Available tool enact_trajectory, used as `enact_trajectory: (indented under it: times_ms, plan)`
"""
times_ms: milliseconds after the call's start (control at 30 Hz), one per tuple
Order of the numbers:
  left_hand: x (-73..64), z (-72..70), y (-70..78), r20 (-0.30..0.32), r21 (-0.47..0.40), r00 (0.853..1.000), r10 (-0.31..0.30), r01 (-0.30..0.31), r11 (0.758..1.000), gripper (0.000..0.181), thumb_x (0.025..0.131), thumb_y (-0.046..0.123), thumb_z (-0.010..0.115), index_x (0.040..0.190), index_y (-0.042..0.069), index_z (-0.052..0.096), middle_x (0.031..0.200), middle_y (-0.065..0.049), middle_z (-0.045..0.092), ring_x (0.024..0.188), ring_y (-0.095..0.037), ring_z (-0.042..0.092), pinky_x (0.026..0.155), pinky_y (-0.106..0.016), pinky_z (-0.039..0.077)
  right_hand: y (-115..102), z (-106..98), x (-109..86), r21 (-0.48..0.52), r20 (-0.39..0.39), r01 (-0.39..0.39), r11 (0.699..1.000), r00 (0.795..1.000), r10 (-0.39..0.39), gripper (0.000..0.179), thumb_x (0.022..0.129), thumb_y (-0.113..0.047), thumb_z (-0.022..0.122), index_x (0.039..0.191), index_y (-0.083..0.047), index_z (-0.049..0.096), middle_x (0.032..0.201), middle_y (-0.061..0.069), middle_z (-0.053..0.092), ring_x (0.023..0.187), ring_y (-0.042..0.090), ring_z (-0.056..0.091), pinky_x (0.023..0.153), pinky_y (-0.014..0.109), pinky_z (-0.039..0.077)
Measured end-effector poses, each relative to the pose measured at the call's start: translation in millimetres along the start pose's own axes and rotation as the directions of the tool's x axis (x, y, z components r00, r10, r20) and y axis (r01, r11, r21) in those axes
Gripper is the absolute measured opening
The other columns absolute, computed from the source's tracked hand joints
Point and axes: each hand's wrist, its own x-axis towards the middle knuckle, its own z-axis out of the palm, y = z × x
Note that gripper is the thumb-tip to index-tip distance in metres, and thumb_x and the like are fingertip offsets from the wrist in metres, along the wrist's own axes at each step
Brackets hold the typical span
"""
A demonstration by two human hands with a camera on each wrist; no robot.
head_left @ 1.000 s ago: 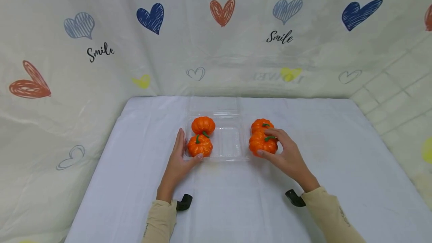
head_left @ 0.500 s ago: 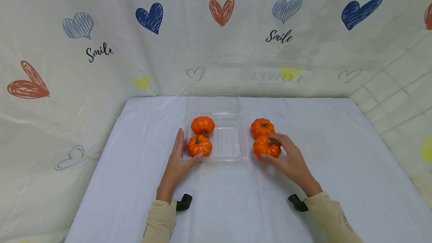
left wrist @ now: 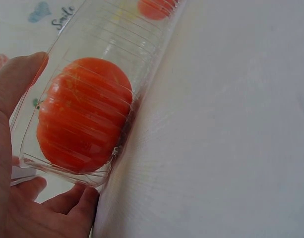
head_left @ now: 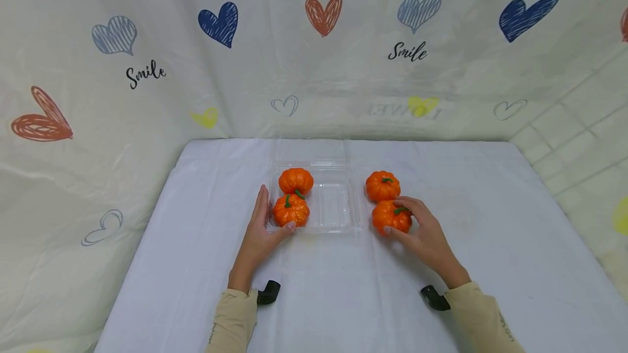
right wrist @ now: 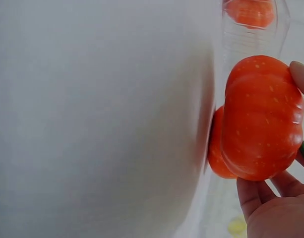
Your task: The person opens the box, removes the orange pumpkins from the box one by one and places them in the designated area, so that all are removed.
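Note:
A clear plastic clamshell container (head_left: 336, 206) lies on the table with its lid (head_left: 309, 151) folded back. Two orange toy pumpkins with green stems, a rear pumpkin (head_left: 296, 181) and a front pumpkin (head_left: 291, 210), fill its left half. My left hand (head_left: 259, 241) steadies the container at its front left corner, fingers along the side and thumb at the front rim. To the container's right, my right hand (head_left: 426, 236) holds another pumpkin (right wrist: 263, 119) between thumb and fingers. In the right wrist view this pumpkin overlaps a fourth one, the pumpkin (head_left: 382, 186) standing just behind it.
A white cloth covers the table (head_left: 490, 222). Behind it hangs a pale curtain (head_left: 363, 70) printed with hearts and words. Dark camera mounts, a left mount (head_left: 269, 292) and a right mount (head_left: 434, 298), jut from the wrists near the tabletop.
My right hand has shifted slightly right and toward me with its pumpkin, uncovering more of the pumpkin behind. The left hand and the container have stayed put.

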Motion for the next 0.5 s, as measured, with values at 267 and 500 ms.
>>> enact_trajectory:
  times_ms: [267, 500]
  plan:
    - [0.3, 0.4, -0.1, -0.003, 0.007, 1.000, -0.009, 0.009, 1.000, 0.116, 0.091, 0.051, 0.083, 0.174, 0.019, 0.008, 0.178, 0.011, 0.004, 0.160, -0.025, 0.026, 0.125, -0.044, 0.029, 0.7, 0.6, 1.0, -0.010, 0.030, -0.017, 1.000, 0.999, 0.018, 0.056, 0.085, -0.005, 0.090, 0.133, 0.003, 0.063, 0.142, 0.020, 0.056, 0.135, 0.041, 0.051, 0.109, 0.069, 0.045]
    - [0.2, 0.4, 1.2, -0.003, 0.012, 1.000, -0.014, 0.014, 1.000, 0.116, 0.092, 0.051, 0.082, 0.174, 0.020, 0.008, 0.178, 0.011, 0.004, 0.161, -0.025, 0.026, 0.125, -0.044, 0.029, 1.3, -0.4, 2.3, -0.028, 0.043, -0.004, 1.000, 0.999, 0.006, 0.054, 0.087, -0.007, 0.090, 0.132, 0.003, 0.063, 0.139, 0.019, 0.057, 0.133, 0.041, 0.053, 0.107, 0.067, 0.047]
